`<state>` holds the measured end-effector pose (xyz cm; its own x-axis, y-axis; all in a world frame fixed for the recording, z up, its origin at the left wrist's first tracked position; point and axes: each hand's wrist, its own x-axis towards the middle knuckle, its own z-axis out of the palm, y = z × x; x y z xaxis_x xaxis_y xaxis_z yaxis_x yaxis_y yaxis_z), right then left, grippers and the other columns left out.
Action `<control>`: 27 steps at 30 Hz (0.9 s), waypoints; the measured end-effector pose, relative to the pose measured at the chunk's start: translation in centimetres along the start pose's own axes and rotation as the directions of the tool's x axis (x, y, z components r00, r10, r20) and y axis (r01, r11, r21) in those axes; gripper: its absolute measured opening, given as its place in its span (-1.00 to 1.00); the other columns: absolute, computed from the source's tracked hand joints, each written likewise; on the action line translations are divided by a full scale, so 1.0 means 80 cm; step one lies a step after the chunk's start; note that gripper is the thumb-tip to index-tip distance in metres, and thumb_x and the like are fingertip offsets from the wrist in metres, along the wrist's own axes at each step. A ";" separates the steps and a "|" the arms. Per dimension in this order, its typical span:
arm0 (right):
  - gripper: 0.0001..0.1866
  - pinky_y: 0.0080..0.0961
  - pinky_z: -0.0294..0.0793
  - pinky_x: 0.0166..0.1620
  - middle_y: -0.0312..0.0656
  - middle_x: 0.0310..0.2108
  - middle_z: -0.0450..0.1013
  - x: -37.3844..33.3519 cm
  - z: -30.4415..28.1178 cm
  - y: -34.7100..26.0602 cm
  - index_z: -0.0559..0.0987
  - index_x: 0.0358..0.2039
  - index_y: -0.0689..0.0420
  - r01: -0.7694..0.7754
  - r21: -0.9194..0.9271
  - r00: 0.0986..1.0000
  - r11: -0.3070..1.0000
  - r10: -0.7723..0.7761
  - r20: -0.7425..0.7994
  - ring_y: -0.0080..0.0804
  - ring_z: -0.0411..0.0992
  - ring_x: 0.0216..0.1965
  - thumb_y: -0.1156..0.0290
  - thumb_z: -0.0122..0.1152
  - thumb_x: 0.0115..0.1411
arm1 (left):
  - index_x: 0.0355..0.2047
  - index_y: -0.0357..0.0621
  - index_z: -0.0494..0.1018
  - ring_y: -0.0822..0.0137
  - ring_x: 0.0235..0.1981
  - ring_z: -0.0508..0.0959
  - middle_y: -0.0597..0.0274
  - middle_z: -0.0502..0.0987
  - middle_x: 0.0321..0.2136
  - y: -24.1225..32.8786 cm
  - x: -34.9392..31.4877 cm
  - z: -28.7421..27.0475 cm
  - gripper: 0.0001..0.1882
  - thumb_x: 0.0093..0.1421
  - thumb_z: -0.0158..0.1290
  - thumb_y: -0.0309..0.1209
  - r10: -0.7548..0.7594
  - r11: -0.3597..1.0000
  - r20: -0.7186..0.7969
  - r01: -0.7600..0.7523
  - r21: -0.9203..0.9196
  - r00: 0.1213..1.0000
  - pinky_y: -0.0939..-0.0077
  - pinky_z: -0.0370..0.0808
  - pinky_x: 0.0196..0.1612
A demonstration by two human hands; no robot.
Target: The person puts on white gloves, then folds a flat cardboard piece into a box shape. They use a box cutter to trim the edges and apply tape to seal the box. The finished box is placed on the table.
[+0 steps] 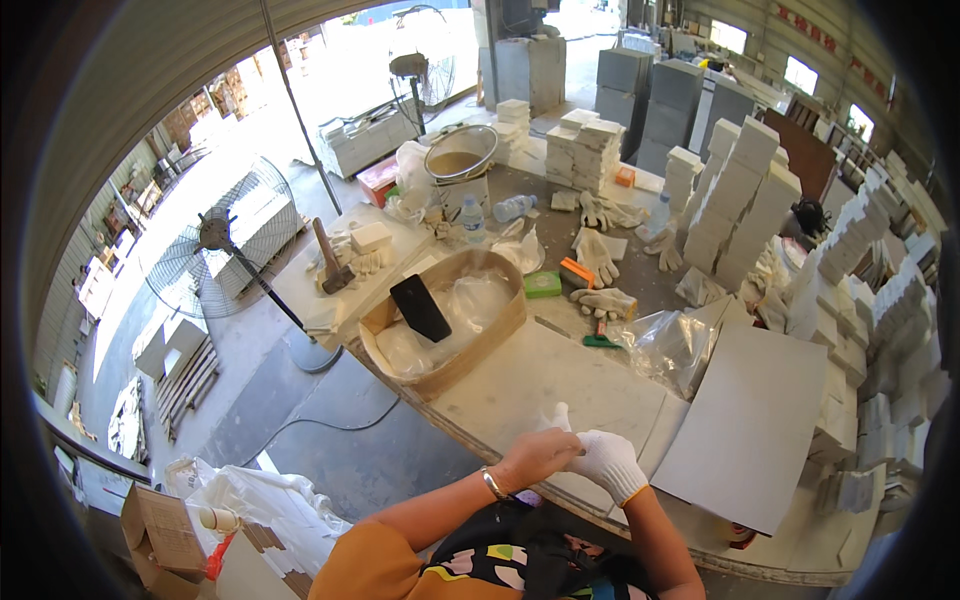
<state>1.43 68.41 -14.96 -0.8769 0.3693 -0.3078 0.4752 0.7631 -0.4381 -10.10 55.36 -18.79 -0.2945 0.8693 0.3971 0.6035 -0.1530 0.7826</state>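
Observation:
My bare left hand (540,456), a bracelet at its wrist, is closed at the near edge of the worktable. Out past its fingers sticks a white knit glove (560,414), which it appears to grip. My right hand (608,466) wears a white knit glove with a yellow cuff edge. Its fingers are curled against the left hand's fingertips; what they pinch is hidden. Beyond both hands lies a flat pale board (545,375). Further left, an oval tub (455,372) holds clear plastic, with a black phone-shaped slab (421,308) leaning in it.
Loose work gloves (597,257), a green-headed scraper (602,337), an orange-handled tool (577,272) and a green box (542,284) lie behind. A large grey sheet (750,420) lies at right, beside stacked white blocks (735,200). A hammer (332,262) and a standing fan (215,232) are at left.

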 end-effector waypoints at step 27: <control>-0.83 -0.18 0.48 -0.40 -0.12 -0.49 0.52 -0.100 0.047 -0.039 0.61 -0.54 0.04 0.443 0.028 0.640 0.896 -0.295 -0.710 -0.09 0.50 -0.44 0.24 0.16 0.02 | -0.10 -0.24 0.51 0.20 -0.17 0.60 0.13 0.61 -0.21 -0.013 -0.082 0.050 -0.73 0.21 -0.07 -0.51 -0.609 0.492 0.136 0.506 -0.708 0.782 0.40 0.50 -0.10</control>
<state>7.21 61.08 -14.28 -0.7531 0.3877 0.5315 0.0389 0.8328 -0.5523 -5.82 51.68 -24.17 -0.4969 0.8364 -0.2313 -0.3772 0.0318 0.9256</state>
